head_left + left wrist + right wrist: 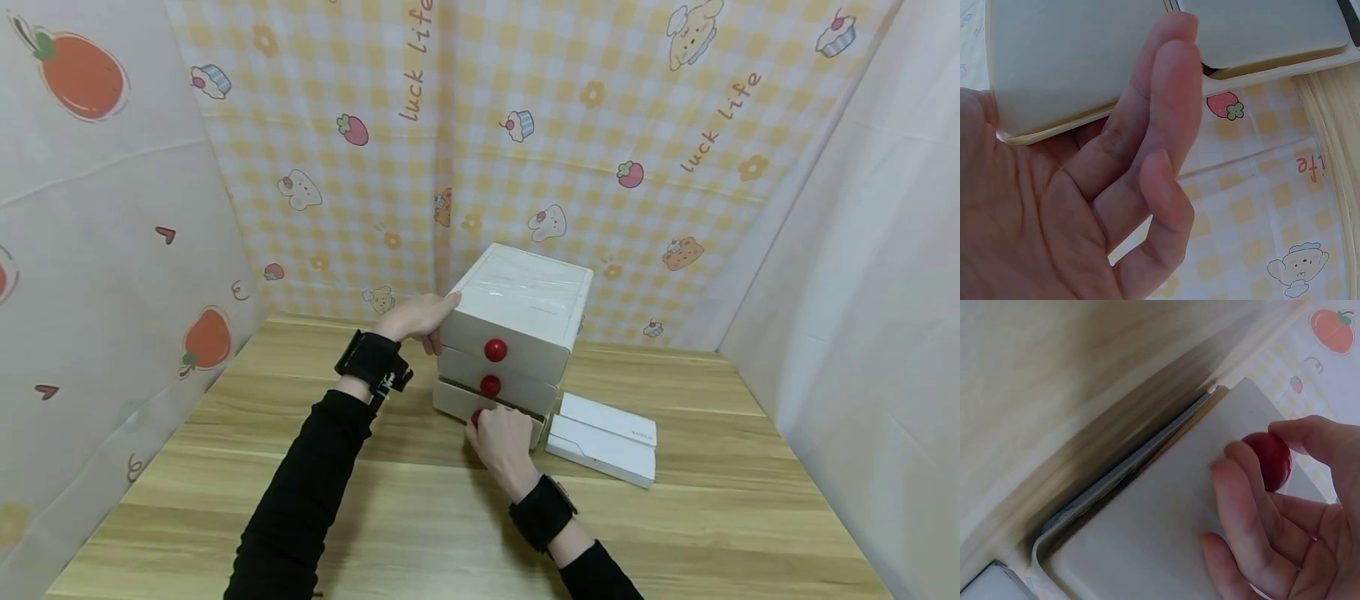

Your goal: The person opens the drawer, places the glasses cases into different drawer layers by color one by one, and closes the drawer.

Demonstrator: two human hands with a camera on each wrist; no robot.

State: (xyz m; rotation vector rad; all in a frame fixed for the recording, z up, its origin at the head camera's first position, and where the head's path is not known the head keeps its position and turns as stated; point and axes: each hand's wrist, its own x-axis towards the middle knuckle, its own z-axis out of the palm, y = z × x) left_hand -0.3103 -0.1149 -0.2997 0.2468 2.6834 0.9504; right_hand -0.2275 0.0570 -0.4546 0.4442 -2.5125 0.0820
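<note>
A white drawer cabinet (517, 287) stands on the table, with three drawers one above another, each with a round red knob. The bottom drawer (454, 398) sits slightly out from the others. My right hand (504, 437) pinches the bottom drawer's red knob (1267, 460) between thumb and fingers; the other fingers lie near the drawer front (1147, 531). At the cabinet's left side is my left hand (422, 318), its thumb by the upper front edge. In the left wrist view its fingers (1175, 100) extend along the cabinet's side (1072, 56), holding nothing.
Right of the cabinet, a flat white box (603, 437) with small lettering lies close by on the wooden table (420, 533). A yellow checked cloth (480, 167) hangs behind, and pale cloths (112, 250) hang on both sides.
</note>
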